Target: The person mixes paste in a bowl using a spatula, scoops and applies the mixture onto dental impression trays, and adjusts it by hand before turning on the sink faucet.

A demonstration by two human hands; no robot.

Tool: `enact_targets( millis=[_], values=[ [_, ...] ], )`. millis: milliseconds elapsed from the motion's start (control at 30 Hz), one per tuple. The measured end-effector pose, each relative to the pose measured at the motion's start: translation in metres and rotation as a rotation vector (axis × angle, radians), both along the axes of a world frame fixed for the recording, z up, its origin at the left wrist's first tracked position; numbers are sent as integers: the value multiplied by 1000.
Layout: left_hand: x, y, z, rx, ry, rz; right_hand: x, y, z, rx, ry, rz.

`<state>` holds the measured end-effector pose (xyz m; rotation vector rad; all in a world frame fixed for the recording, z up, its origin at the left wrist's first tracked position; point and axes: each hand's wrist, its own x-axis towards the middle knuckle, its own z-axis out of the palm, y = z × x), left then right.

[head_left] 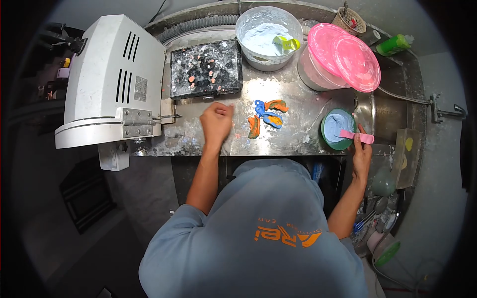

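Note:
My right hand point(362, 151) is by the right side of a green bowl point(325, 130) of pale blue paste, its fingers around the pink handle of a spatula point(365, 138) whose other end reaches into the paste. Over the steel counter, below the black tray, my left hand point(217, 119) is closed in a loose fist; whether anything small is in it cannot be made out. Between the hands lie blue trays point(272, 119) with orange and green material, and similar loose pieces point(254, 127) beside them.
A black speckled box point(206, 69) stands behind my left hand, with a white machine point(109, 74) further left. Behind are a tub of pale powder point(261, 57) with a green scoop point(287, 43), and tubs with pink lids point(355, 62). A sink point(390, 109) is at the right.

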<state>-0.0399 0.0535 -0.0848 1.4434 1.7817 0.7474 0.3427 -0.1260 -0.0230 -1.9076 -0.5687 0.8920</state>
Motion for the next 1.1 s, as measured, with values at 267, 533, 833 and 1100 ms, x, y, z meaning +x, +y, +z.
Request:
enact_targets(
  millis=[267, 533, 833, 1100],
  values=[
    [-25, 19, -6, 77, -132, 226, 9, -3, -10, 1, -3, 46],
    [-23, 19, -5, 230, 216, 227, 5, -2, -4, 22, 11, 6],
    [19, -14, 0, 69, -29, -294, 3, -2, -12, 121, -400, 84],
    [47, -24, 9, -62, 85, -446, -18, -1, -11, 241, -727, 69]
  ],
)
